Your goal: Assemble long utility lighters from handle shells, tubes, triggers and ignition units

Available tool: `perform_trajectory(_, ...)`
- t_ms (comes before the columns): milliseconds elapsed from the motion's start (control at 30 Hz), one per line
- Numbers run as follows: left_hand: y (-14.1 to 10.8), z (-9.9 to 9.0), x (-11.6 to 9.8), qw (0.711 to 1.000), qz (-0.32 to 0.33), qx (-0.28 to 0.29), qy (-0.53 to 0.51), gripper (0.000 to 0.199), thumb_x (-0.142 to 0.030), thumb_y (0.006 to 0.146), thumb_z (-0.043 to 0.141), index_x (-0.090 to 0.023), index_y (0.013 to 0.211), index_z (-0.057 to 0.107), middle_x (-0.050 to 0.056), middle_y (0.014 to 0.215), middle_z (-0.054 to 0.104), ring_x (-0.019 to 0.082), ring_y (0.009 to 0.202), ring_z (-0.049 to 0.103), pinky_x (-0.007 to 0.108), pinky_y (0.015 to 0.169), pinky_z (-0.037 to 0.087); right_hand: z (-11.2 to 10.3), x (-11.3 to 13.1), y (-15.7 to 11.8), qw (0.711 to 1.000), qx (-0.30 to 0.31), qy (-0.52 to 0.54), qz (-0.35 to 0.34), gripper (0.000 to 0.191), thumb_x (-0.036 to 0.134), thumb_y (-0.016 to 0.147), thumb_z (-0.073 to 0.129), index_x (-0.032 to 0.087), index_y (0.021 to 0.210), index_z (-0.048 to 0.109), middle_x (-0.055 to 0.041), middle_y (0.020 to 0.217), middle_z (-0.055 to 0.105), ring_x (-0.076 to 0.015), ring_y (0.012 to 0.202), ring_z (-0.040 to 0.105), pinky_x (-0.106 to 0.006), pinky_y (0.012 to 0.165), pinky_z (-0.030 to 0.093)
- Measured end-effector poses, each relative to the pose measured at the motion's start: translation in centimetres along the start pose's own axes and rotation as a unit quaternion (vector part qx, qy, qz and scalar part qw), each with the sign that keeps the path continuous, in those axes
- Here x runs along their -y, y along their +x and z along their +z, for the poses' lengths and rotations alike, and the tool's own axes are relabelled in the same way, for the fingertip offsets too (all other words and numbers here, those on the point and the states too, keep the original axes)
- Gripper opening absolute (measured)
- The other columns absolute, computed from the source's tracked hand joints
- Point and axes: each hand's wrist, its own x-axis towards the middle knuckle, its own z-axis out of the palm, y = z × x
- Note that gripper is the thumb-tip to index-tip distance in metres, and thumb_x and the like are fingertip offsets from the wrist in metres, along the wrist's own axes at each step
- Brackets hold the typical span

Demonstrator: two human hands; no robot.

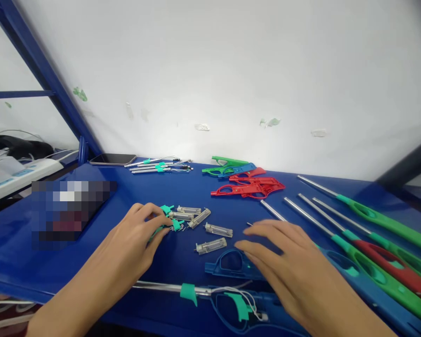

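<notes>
My left hand [140,238] is closed in a pinch on a small teal plastic trigger [177,225] at the edge of a little pile of parts. Just past its fingertips lie several clear lighter fuel tanks [212,245]. My right hand [284,260] hovers with thumb and fingers apart, nothing visible between them. Below it sits a blue lighter shell half [219,267], partly hidden by the hand. Nearer the front edge is another blue shell half [228,323], bearing a metal lighter tube [161,286] with a teal collar, a teal trigger and white wire.
Red shell halves [247,188] and green ones [228,162] lie by the wall. Long-tube lighters [375,255] fill the right side. At back left are wired metal tubes [154,166] and a phone [114,159]. A blurred dark item [73,210] lies left, near a power strip [28,175].
</notes>
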Motion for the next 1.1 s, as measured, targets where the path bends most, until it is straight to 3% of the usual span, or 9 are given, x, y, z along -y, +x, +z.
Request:
perform_trajectory(67,-0.1,0.1,0.0,1.000,0.004,0.009,-0.003,0.032,-0.034,0.112,0.047,-0.024,0.108,0.076,0.008,0.114,0.065,0.028,0.103,0.058,0.042,0.087,0.051,-0.2,0.5,2.1,0.999,0.026,-0.015,-0.037,0.053,-0.002,0.090,0.059,0.031,0.131,0.065,-0.0026,0.125,0.069,-0.0251,0.113,0.063,-0.045,0.097,0.051)
perform_trajectory(200,0.1,0.4,-0.3,1.000,0.005,0.009,0.007,0.035,-0.029,0.111,0.044,-0.022,0.105,0.077,0.009,0.110,0.066,0.028,0.098,0.058,0.041,0.082,0.052,-0.1,1.2,5.8,0.988,0.104,-0.072,-0.085,0.060,-0.001,0.084,0.069,0.026,0.137,0.063,-0.0070,0.125,0.069,-0.0293,0.116,0.063,-0.046,0.096,0.051)
perform_trajectory(467,0.7,0.9,-1.0,0.998,0.012,0.006,0.066,0.031,-0.017,0.105,0.048,-0.021,0.094,0.078,0.009,0.102,0.067,0.027,0.091,0.057,0.036,0.070,0.048,1.6,0.3,11.7,0.966,0.169,-0.124,-0.153,0.022,0.006,0.096,0.064,0.020,0.111,0.072,-0.0069,0.107,0.068,-0.0229,0.099,0.063,-0.038,0.087,0.049)
perform_trajectory(600,0.7,1.2,-1.3,0.996,0.015,0.004,0.089,0.035,-0.010,0.103,0.044,-0.020,0.090,0.075,0.009,0.101,0.067,0.028,0.091,0.056,0.037,0.071,0.048,2.2,0.4,12.2,0.954,0.179,-0.157,-0.181,0.016,0.007,0.094,0.069,0.019,0.104,0.069,-0.0030,0.103,0.067,-0.0200,0.099,0.064,-0.035,0.086,0.052)
perform_trajectory(833,0.9,0.9,-1.6,0.997,0.012,-0.014,0.079,0.033,-0.011,0.103,0.042,-0.018,0.091,0.072,0.010,0.098,0.067,0.027,0.087,0.058,0.037,0.072,0.047,2.2,1.3,12.5,0.942,0.163,-0.211,-0.204,0.004,0.020,0.100,0.069,0.017,0.103,0.068,-0.0020,0.107,0.070,-0.0172,0.098,0.067,-0.034,0.084,0.058)
perform_trajectory(1000,0.7,0.1,-1.9,0.999,-0.018,-0.041,0.025,0.029,-0.021,0.105,0.042,-0.019,0.093,0.068,0.008,0.092,0.068,0.027,0.087,0.061,0.036,0.069,0.045,1.1,0.6,11.9,0.960,0.126,-0.176,-0.179,0.011,0.008,0.100,0.061,0.016,0.101,0.068,-0.0056,0.099,0.071,-0.0193,0.093,0.066,-0.034,0.081,0.052)
perform_trajectory(1100,0.5,-0.5,-2.5,0.997,-0.037,-0.053,-0.030,0.020,-0.025,0.103,0.049,-0.022,0.094,0.066,0.003,0.084,0.068,0.022,0.076,0.064,0.033,0.065,0.046,0.3,-0.1,10.4,0.977,0.097,-0.122,-0.148,0.011,0.010,0.103,0.058,0.018,0.106,0.066,-0.0041,0.092,0.072,-0.0173,0.083,0.065,-0.032,0.077,0.047)
